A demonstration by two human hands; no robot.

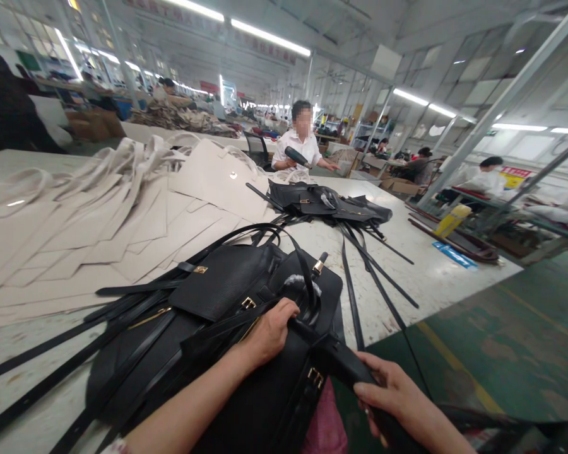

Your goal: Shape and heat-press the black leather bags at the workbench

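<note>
Along the left of the white worktable [421, 277] lie overlapping flat cream leather panels with looped handles [123, 214], and long black leather straps [52, 343] run out from under the near pile toward the table's left edge. In the near middle sits a black pebbled-leather handbag with gold clasps [218, 334], lying at the table's front edge. The left hand [269, 331] rests on top of it, fingers curled and closed on a black strap at the bag's upper side. Just right of it, the right hand [395, 394] is closed around a black tool handle [345, 366] whose front end meets the bag beside the left hand. Farther back lies a second heap of black bags [326, 202], and behind it a person in a white shirt [300, 148].
</note>
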